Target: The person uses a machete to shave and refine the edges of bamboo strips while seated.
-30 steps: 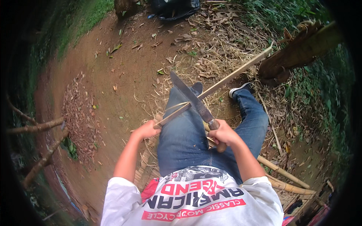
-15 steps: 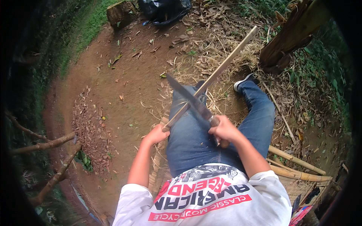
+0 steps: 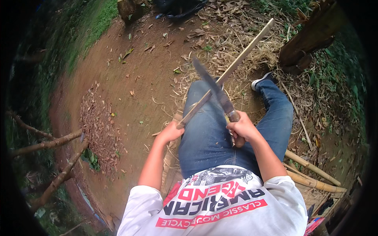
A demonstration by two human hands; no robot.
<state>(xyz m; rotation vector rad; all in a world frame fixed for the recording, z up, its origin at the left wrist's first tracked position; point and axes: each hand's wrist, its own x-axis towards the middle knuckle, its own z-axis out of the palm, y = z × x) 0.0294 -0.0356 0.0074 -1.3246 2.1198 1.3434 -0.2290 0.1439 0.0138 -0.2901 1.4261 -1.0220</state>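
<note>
Machete (image 3: 224, 102), just 1, sits in the R hand (image 3: 244, 127), that fist closed w/ fingers wrapped round the brown handle. L hand (image 3: 170, 131) is closed too, gripping the near end of 1 bamboo strip (image 3: 240, 59), which slants up over the L thigh of the jeans (image 3: 204, 145) & out past the knee, above the curly shavings (image 3: 264, 51). Blade crosses the strip partway along, making an X; from where I'm standing, can't tell if the edge touches.

Round abt: 1 dark shoe (image 3: 262, 80) w/ white sole shows on the R foot; 1 white T-shirt (image 3: 287, 212) w/ red & black print. Shavings are too many to count. Lower R, at least 2 bamboo poles (image 3: 313, 168) lie near each other. Top R, 1 thick trunk (image 3: 311, 37); top L, 1 stump (image 3: 129, 11), w/ 1 black plastic bag (image 3: 179, 7) nr it. Far L, approx. 3 bare branches (image 3: 51, 144) jut in beside 1 patch of brown chips (image 3: 98, 131).
</note>
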